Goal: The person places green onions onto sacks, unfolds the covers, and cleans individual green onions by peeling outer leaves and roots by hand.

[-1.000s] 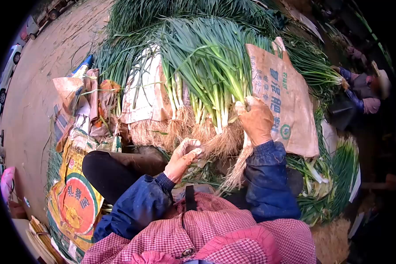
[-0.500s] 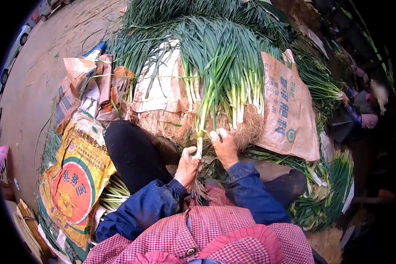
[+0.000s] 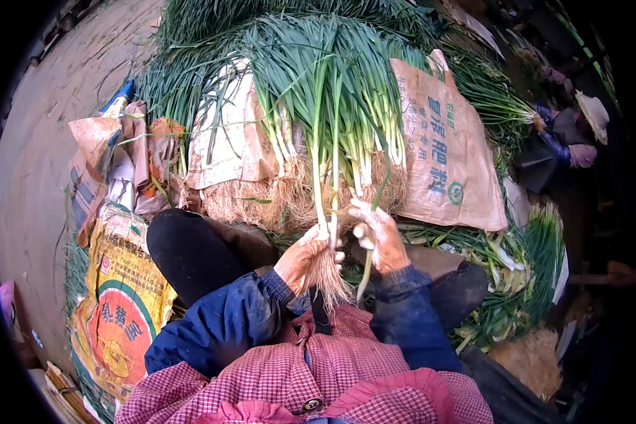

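Here, two bare hands work low in front of the checked pink apron (image 3: 332,353). Left hand (image 3: 305,260): fingers closed round the lower ends of a couple of long onions (image 3: 319,177), just above their roots (image 3: 330,279), which hang below the fist toward the apron. White stems rise from the grip; green tops lie over the onion pile (image 3: 364,92) ahead. Right hand (image 3: 383,239): just beside the left, fingers bent, pinching a loose green leaf (image 3: 368,265) that slants from above the fingers down past the palm. Exact fingertip contact cannot be told.

Pile roots face the person. Pale sack (image 3: 230,148) among the onions, left of centre; brown printed sack (image 3: 449,155) to the right. Yellow sack (image 3: 120,311) beyond the left knee (image 3: 191,247). Leafy scraps (image 3: 495,258) near the right knee. Far right, a co-worker (image 3: 565,131) beside another onion bunch (image 3: 502,102).
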Available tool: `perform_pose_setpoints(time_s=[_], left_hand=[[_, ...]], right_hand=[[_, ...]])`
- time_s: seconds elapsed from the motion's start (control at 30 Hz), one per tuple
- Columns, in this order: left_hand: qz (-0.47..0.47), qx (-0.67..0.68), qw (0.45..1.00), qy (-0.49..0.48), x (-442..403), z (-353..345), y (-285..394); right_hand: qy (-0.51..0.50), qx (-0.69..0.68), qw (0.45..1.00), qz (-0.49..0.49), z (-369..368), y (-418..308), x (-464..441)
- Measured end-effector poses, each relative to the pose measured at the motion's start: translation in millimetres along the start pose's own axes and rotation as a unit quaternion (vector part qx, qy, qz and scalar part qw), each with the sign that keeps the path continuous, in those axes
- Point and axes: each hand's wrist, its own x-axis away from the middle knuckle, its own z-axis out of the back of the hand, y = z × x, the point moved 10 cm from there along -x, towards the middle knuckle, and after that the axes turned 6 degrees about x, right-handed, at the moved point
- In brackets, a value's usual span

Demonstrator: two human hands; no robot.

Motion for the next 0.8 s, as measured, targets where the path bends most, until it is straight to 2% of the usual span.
perform_pose_setpoints(time_s=[0.03,0.07,0.1,0.13,0.2,0.27,0.3,0.37,0.43,0.47,0.5,0.53,0.6,0.67,0.73,0.77,0.8], left_hand=[[0.026,0.003,0.999,-0.019,4,-1,-14],[0.057,0.044,0.994,-0.081,12,-9,-25],[0.06,0.071,0.992,-0.088,16,-6,-36],[0.045,0.102,0.989,-0.094,22,-9,-39],[0.018,0.16,0.98,-0.118,25,-21,-38],[0.009,0.145,0.982,-0.119,28,-36,-42],[0.008,0.129,0.985,-0.111,29,-41,-46],[-0.026,0.154,0.981,-0.117,26,-50,-41],[-0.069,0.211,0.963,-0.154,20,-57,-28],[-0.086,0.194,0.97,-0.116,13,-42,-25],[-0.101,0.181,0.975,-0.075,9,-27,-26],[-0.104,0.177,0.976,-0.076,3,-28,-27],[-0.118,0.196,0.971,-0.073,-5,-35,-27],[-0.133,0.18,0.973,-0.061,-5,-39,-14],[-0.15,0.153,0.975,-0.061,-6,-41,-2],[-0.149,0.155,0.975,-0.053,-9,-32,-2],[-0.169,0.142,0.975,-0.021,-15,-21,-3]], right_hand=[[-0.026,0.017,1.0,0.005,-5,4,-33],[-0.014,0.022,0.999,-0.022,-24,-19,-51],[0.015,-0.037,0.993,-0.113,-17,6,-80],[-0.033,-0.08,0.989,-0.124,-15,34,-108],[-0.018,-0.079,0.994,-0.069,-21,38,-126],[-0.026,-0.137,0.989,-0.058,-28,31,-81],[-0.038,-0.228,0.971,-0.056,-32,26,-59],[-0.149,-0.269,0.949,-0.071,-45,18,-19],[-0.066,-0.16,0.98,-0.099,-23,55,-13],[-0.033,-0.118,0.992,-0.002,-10,42,-26],[-0.074,-0.262,0.962,0.037,-16,21,-36],[-0.126,-0.4,0.906,0.063,-23,1,-44],[-0.077,-0.24,0.96,0.123,-10,8,-55],[-0.051,-0.305,0.951,0.029,-9,5,-30],[-0.134,-0.363,0.921,-0.037,-5,18,5],[-0.22,-0.397,0.889,-0.055,-1,24,34],[-0.21,-0.36,0.905,-0.079,13,35,54]])
